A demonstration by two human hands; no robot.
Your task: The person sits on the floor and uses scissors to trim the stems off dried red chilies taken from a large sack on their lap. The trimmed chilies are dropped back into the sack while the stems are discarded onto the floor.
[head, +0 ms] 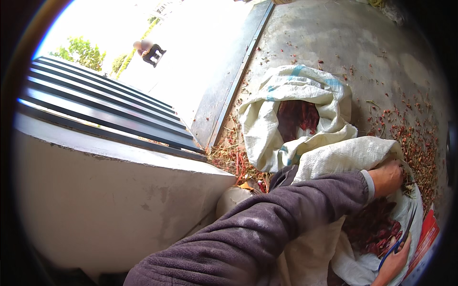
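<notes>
My left hand (388, 178), in a dark fleece sleeve, reaches across to the rim of a white woven sack (343, 157). Its fingers are curled and mostly turned away, beside some dry stems (409, 187); whether it grips anything is hidden. At the lower right, my right hand (395, 259) holds scissors (396, 246) by their blue handles, the blades pointing up along the sack's inner side. Dark red dried chilli peppers (375, 228) fill part of this sack, below my left forearm.
A second white sack (297, 85) with blue stripes holds more dark red peppers (300, 118). Stem scraps (411, 132) litter the concrete floor. To the left are a low wall (125, 200), a slatted metal gate (107, 107) and a doorway track (243, 68). Outside, people (148, 52) sit far off.
</notes>
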